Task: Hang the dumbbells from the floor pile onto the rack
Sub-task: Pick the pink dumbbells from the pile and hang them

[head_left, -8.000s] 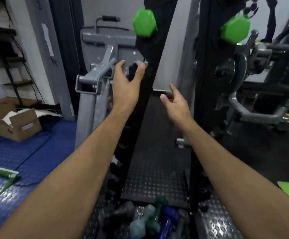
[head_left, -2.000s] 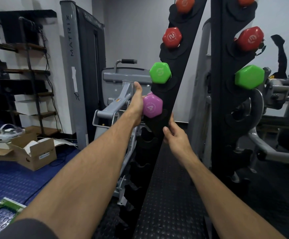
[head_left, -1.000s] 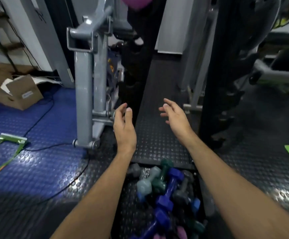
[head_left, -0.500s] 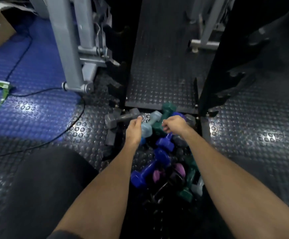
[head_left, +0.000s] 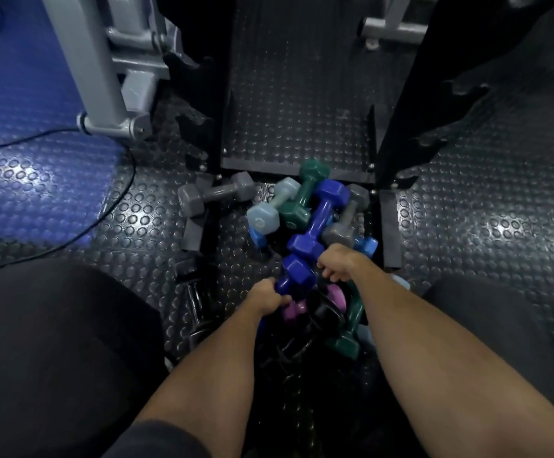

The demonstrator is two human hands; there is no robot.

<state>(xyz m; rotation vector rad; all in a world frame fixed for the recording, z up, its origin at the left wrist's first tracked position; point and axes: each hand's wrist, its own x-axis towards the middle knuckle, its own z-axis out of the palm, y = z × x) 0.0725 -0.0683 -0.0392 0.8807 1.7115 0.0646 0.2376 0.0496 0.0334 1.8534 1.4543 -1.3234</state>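
A pile of dumbbells (head_left: pixel 305 219) in grey, teal, blue, pink and black lies on the studded floor in front of the black rack's two uprights (head_left: pixel 411 94). My left hand (head_left: pixel 265 297) grips the handle of a dark blue dumbbell (head_left: pixel 297 274) at the near side of the pile. My right hand (head_left: pixel 336 262) is curled into the pile just right of that dumbbell's head, above a pink dumbbell (head_left: pixel 336 297). What its fingers hold is hidden. A second dark blue dumbbell (head_left: pixel 322 219) lies just beyond both hands.
A grey dumbbell (head_left: pixel 216 195) lies apart at the pile's left. A grey machine frame (head_left: pixel 104 77) stands at the upper left, with a black cable (head_left: pixel 104 213) across the blue floor. My dark-clothed knees flank the pile.
Both hands have drawn back from the far end of the pile to its near side. My left hand has closed on the dark blue dumbbell's handle.
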